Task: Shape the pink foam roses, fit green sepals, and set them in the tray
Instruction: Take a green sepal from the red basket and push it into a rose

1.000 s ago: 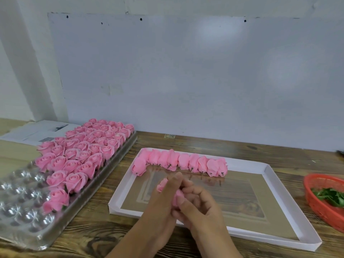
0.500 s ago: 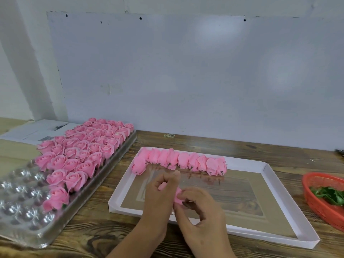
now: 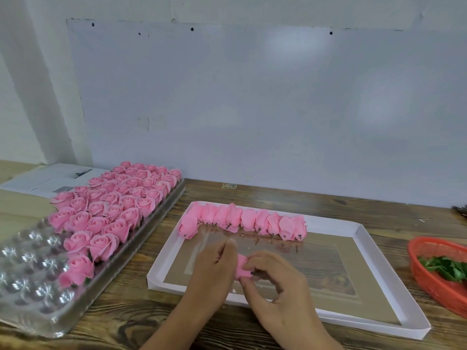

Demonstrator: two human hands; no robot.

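A pink foam rose [image 3: 242, 269] sits between both hands, low over the white tray [image 3: 369, 251]. My left hand [image 3: 213, 270] grips its left side with curled fingers. My right hand [image 3: 274, 281] pinches its right end, where a small dark stem tip shows. Along the tray's far edge lies a row of several pink roses [image 3: 242, 221] on their sides. The clear plastic blister tray [image 3: 27, 281] at the left holds several upright pink roses [image 3: 111, 210]. Green sepals [image 3: 444, 267] lie in a red basket [image 3: 429, 281] at the right edge.
Everything stands on a wooden table [image 3: 252, 195] against a white wall. Printed paper [image 3: 50, 178] lies behind the blister tray at the far left. The blister tray's near cups hold nothing. A dark object [image 3: 461, 210] shows at the right edge.
Both hands have lowered a little with the rose. The right hand's fingers have shifted from wrapping the bud to pinching its stem end.
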